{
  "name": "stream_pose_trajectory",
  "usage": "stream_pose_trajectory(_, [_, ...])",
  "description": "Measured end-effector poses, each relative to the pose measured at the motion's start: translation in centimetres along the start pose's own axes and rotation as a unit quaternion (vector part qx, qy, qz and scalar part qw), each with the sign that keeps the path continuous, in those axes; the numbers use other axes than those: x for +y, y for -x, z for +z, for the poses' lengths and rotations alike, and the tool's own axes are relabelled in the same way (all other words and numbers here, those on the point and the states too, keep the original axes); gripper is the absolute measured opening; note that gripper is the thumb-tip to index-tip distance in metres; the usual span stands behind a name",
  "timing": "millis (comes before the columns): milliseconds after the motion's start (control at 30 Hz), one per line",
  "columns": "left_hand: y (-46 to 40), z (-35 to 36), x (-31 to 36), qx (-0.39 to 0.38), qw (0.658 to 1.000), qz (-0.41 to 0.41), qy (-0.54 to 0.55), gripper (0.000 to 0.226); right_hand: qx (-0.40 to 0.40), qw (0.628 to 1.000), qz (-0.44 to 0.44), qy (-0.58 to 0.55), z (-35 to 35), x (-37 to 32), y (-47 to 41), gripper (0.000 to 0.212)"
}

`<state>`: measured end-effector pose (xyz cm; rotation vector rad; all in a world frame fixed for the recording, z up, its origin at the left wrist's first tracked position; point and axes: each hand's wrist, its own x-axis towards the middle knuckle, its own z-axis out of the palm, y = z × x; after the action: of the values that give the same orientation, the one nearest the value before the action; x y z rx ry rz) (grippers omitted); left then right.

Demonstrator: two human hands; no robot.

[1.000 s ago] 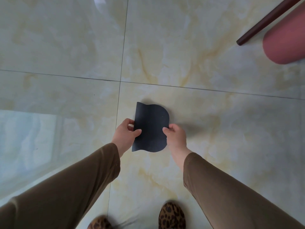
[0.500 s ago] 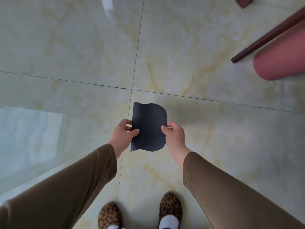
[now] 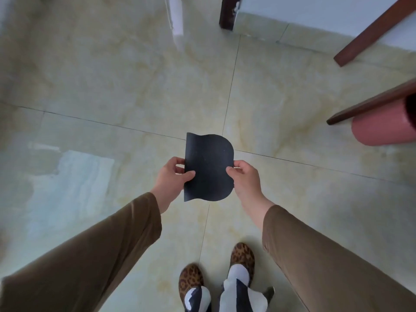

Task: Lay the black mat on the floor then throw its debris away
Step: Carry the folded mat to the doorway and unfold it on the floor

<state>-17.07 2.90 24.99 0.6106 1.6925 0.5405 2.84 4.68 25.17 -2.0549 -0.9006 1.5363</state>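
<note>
A small black mat (image 3: 208, 167) with a rounded right edge and a straight left edge is held in the air in front of me, above the tiled floor (image 3: 112, 86). My left hand (image 3: 173, 176) pinches its left edge between thumb and fingers. My right hand (image 3: 245, 176) pinches its right edge the same way. A few tiny pale specks show on the mat's surface. Both arms wear brown sleeves.
Dark wooden furniture legs (image 3: 373, 30) stand at the upper right, beside a pink cushioned seat (image 3: 382, 129). Another dark post (image 3: 227, 12) stands at the top by a white wall. My leopard-print shoes (image 3: 242, 255) are at the bottom.
The view has tilted and pulled back, showing more floor, the shoes and the furniture. The mat stays held in both hands, now higher above the floor and closer to me.
</note>
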Motion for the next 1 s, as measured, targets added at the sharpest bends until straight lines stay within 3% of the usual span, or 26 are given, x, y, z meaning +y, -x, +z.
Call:
stream_pose_trajectory(533, [-6.3,-13.6,8.4,0.034,0.998,-0.019,0.048,0.03,-0.051,0.998,-0.028,0.028,11.9,-13.0,-4.8,0.013])
stream_pose_trajectory(1000, [-13.6,-27.9,15.1,0.011,0.998,-0.02,0.057,0.031,-0.042,0.998,-0.028,0.022,24.7,-23.9,-7.6,0.012])
